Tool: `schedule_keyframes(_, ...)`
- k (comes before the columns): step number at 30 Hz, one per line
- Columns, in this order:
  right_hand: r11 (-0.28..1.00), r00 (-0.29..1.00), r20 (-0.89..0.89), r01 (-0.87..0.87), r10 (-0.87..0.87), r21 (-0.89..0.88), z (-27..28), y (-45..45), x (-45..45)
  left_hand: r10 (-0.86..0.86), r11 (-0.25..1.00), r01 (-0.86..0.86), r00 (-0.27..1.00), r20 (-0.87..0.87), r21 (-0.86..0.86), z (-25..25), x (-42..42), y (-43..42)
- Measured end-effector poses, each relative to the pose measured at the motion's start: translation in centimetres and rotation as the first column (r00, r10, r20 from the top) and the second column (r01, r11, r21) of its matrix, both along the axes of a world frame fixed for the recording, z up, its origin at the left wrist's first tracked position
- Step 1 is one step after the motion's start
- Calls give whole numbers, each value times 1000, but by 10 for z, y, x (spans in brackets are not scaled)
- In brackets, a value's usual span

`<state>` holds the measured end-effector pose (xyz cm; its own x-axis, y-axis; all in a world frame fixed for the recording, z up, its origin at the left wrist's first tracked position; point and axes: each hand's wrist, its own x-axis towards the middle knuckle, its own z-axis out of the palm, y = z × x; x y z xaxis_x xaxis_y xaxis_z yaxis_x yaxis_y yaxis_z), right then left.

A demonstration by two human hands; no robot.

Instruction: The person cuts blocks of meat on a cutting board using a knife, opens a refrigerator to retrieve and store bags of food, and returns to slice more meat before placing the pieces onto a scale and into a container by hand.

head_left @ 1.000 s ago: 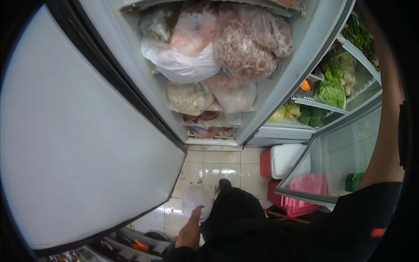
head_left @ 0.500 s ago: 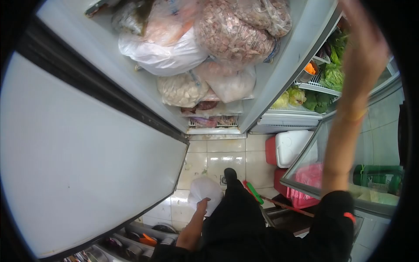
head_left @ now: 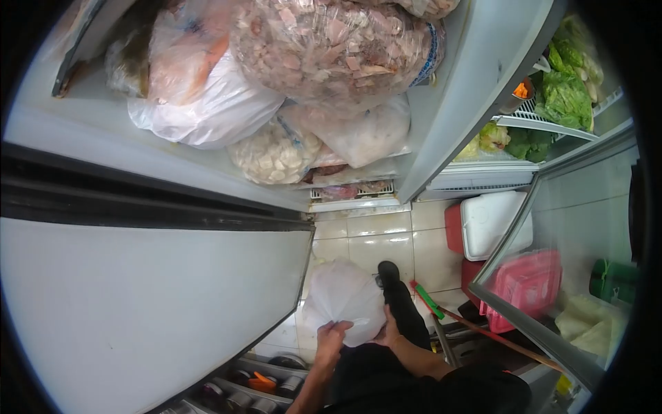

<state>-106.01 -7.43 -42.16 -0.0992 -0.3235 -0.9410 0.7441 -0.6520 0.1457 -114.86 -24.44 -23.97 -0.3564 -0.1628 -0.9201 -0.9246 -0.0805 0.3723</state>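
I stand on a shiny tile floor. My black shoe is on it, and so is a red box with a white lid.

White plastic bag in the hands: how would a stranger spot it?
Find the open fridge packed with bagged food, then look down toward the tiled floor. There, the left hand and right hand hold a bulging white plastic bag. Unlike the white bag inside the fridge, this one is in hand.

Blk top — blk trousers, dk shoe.
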Motion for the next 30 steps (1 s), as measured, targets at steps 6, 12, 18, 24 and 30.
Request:
schedule_keyframes(6,866,783,-372,446,-499,-225,-11,6,-58,-4,990,60,913,-408,124,9,-65,46)
schedule_keyframes(12,786,645,-491,601,-585,-146,-42,39,-211,-231,973,164,645,-729,-164,-19,-181,87)
schedule_keyframes(18,667,443,-579,700,-685,-254,17,69,-370,-396,918,148,407,-823,-368,-41,-225,125)
schedule_keyframes(24,768,362,-806,617,-469,-170,-56,81,-435,-196,953,-70,595,-779,-293,-221,-251,88)
schedule_keyframes(30,479,443,-896,786,4,391,-41,47,-431,66,994,-106,651,-756,-5,-187,-339,88)
